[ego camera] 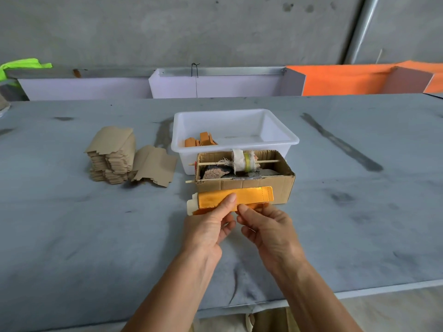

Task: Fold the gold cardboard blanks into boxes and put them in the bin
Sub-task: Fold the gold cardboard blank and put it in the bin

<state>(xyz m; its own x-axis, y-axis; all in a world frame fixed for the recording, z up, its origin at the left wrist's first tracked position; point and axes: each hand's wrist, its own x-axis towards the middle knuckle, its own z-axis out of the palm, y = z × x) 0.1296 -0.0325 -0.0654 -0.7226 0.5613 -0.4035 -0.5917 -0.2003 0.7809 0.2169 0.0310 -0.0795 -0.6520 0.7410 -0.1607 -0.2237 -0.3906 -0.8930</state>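
- The folding step was in hand: one gold blank [233, 197] was held up just above the table [72, 236], near the middle, right in front of the open cardboard box [244, 185] that holds a cloth-wrapped roll [244, 160] on a stick
- The blank looked partly formed, a long flat gold sleeve with a pale flap showing at its left end; whether its ends were closed could not be told
- The left hand [211, 226] grasped the blank from below, thumb pressed flat on the gold face and fingers curled under it
- The right hand [266, 226] pinched the near edge of the blank at its right half, thumb tip on the lower rim, the other fingers curled beneath and mostly hidden
- Both forearms came in from the near edge and met at the blank, the two thumbs nearly touching
- By my judgement the next move called for squaring the sleeve open and tucking the end flaps, with one hand steadying while the other worked a flap
- After that the box would need carrying over the cardboard box to the white bin [236, 140] just behind it, where a few folded gold boxes [200, 140] already lay in the left near corner
- A stack of flat blanks [110, 161], brown side up, waited on the table to the far left, so much of the task seemed left to do
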